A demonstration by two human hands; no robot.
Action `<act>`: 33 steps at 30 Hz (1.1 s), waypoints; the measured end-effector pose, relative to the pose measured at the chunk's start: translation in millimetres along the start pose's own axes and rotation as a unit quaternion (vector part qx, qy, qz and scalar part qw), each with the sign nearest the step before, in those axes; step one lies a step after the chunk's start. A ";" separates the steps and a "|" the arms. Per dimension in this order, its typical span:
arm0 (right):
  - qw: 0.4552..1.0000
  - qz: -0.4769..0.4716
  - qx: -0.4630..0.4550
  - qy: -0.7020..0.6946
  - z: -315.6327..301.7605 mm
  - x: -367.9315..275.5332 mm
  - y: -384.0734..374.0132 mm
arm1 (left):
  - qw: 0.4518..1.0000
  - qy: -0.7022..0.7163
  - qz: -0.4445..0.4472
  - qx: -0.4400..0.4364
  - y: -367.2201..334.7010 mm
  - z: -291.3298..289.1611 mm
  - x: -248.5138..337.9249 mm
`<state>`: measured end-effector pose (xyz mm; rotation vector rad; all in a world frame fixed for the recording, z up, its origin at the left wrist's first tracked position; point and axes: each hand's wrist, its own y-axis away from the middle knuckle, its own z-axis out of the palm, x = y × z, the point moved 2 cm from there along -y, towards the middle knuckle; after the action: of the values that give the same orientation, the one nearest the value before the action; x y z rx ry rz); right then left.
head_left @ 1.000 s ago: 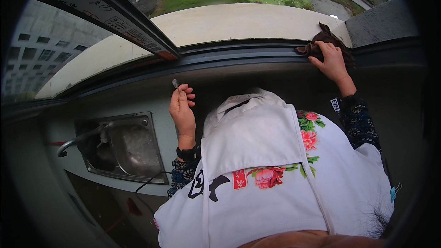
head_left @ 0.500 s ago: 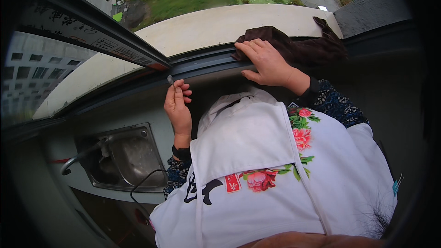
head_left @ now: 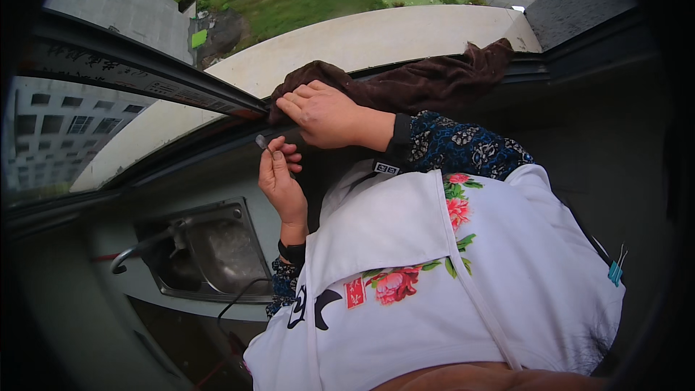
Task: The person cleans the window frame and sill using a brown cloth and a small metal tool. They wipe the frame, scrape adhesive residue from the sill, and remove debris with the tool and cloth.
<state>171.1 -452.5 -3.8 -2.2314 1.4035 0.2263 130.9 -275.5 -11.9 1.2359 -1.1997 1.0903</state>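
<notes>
My right hand [head_left: 318,112] presses a dark brown cloth [head_left: 427,85] onto the window track, close to the upright edge of the sliding sash [head_left: 166,69]. The cloth trails off to the right along the track, its far end lying over the sill. Just below and left of it, my left hand [head_left: 281,177] pinches a small, pale, rounded piece [head_left: 261,142] between thumb and fingertips. What this piece is I cannot make out. It is held up near the inner edge of the window frame.
A metal sink [head_left: 217,246] with a curved tap [head_left: 127,255] is set in the counter at lower left, a dark cable beside it. Beyond the track runs a pale outer ledge [head_left: 391,35], with grass far below. A grey wall [head_left: 583,11] borders the opening at right.
My right hand has slid left along the track, drawing the brown cloth with it up to the sash. My left hand stays nearly in place, still pinching the small piece.
</notes>
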 end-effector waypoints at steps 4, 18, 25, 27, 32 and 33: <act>0.995 0.089 0.001 0.039 -43.6 36.7 61.2 | 1.000 0.004 0.015 -0.012 3.0 0.9 -3.3; 0.871 0.379 0.018 0.312 -189.6 193.5 295.7 | 0.997 -0.020 -0.003 -0.072 -19.5 26.8 -13.1; 0.826 0.325 0.317 -0.335 -182.0 154.6 227.1 | 0.998 -0.018 0.051 -0.020 -26.2 11.3 -6.4; 0.816 0.278 0.279 -0.424 -165.8 117.4 177.4 | 0.999 -0.014 0.051 -0.002 -25.0 1.5 -7.3; 0.839 0.164 0.169 -0.490 -78.0 41.6 38.6 | 0.999 -0.001 0.042 0.034 -19.0 -27.6 -12.1; 0.870 0.134 0.145 -0.451 -58.0 30.2 18.7 | 0.999 -0.006 0.035 0.040 -17.4 -32.1 -13.5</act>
<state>161.7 -511.5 28.8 -1.3473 1.0837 0.9438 148.8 -243.8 -25.7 1.2695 -1.2269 1.1945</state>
